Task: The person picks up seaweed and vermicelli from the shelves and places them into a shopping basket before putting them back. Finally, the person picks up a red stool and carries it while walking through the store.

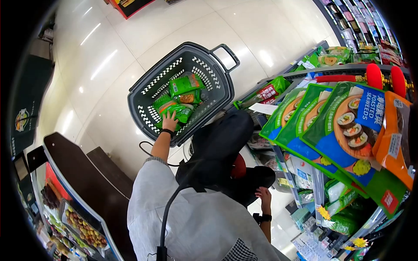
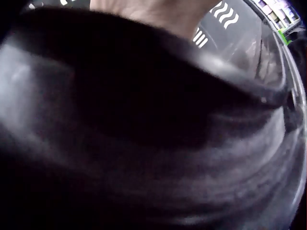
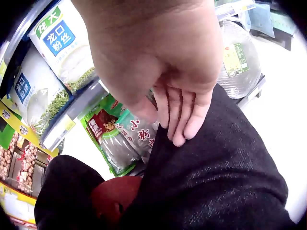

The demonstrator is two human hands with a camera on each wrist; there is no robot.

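Observation:
In the head view a dark grey basket (image 1: 183, 48) stands on the floor with several green packets (image 1: 186, 85) inside. My left hand (image 1: 169, 123) reaches over the near rim, its fingers spread on a green packet (image 1: 179, 112) at the basket's near left. The left wrist view is mostly filled by the dark basket rim (image 2: 230, 79), with part of the hand (image 2: 148, 12) above it. My right hand (image 3: 168, 81) holds nothing and rests by the knee, fingers loosely extended on the dark trouser leg (image 3: 216, 158); the head view shows this hand (image 1: 264, 195) low at the right.
A shelf at the right holds roasted seaweed packs (image 1: 348, 126) and other bags. White noodle packs (image 3: 62, 45) stand on a lower shelf beside the knee. A dark brown counter (image 1: 82, 174) is at the left. Pale floor tiles (image 1: 109, 56) surround the basket.

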